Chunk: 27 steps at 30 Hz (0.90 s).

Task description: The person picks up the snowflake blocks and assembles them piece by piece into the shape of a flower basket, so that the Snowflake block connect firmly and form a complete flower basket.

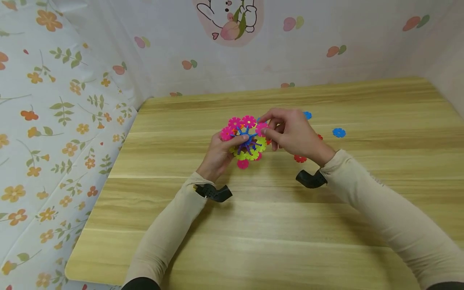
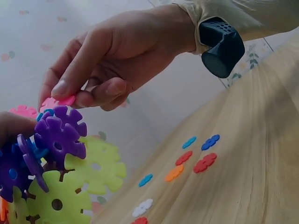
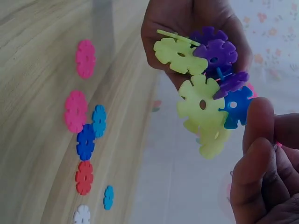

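Observation:
In the head view my left hand [image 1: 219, 157] grips a round cluster of interlocked plastic snowflake discs, its thumb lying across the blue and purple discs at the centre. Yellow discs [image 1: 241, 155] form the near side of the cluster and pink discs [image 1: 235, 122] the far side. My right hand [image 1: 290, 131] pinches a pink snowflake disc [image 2: 58, 101] between thumb and fingers at the cluster's right edge. Beside those fingertips, in the right wrist view, stands a blue disc [image 3: 237, 107]. Whether the pinched disc is joined to the cluster is hidden by the fingers.
Loose discs lie flat on the wooden table [image 1: 253, 225]: a blue one [image 1: 339, 132] and a red one [image 1: 300, 158] near the right hand, an orange one [image 2: 174, 172], a white one [image 3: 81, 215] and several others. A patterned cloth [image 1: 163, 48] hangs behind the table.

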Each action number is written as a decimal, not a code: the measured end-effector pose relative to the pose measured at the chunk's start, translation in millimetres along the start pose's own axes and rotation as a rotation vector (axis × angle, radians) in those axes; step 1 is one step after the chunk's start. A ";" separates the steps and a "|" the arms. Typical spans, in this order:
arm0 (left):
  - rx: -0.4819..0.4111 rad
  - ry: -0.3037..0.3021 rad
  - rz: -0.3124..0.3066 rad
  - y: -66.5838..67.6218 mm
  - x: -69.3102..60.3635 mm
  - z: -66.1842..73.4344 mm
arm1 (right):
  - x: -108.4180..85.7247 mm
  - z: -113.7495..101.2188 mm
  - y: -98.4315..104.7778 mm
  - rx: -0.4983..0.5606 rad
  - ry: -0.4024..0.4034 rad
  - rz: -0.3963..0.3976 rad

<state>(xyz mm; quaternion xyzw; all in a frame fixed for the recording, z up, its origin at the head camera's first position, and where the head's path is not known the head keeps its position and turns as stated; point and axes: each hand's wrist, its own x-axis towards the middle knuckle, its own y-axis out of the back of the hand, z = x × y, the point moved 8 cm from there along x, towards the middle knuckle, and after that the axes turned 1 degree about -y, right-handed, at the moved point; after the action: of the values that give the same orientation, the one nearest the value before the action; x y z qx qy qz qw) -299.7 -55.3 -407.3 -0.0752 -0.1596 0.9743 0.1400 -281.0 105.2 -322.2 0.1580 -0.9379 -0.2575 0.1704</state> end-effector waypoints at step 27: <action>0.005 0.019 0.033 -5.8 5.6 -6.3 | 9.9 22.6 -2.9 0.024 -0.112 -0.009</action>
<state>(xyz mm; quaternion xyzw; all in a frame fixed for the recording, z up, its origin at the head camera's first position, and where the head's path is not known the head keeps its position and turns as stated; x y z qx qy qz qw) -302.3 -46.6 -411.9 -0.0870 -0.1546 0.9761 0.1257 -298.3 108.7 -339.7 0.1495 -0.9483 -0.2556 0.1145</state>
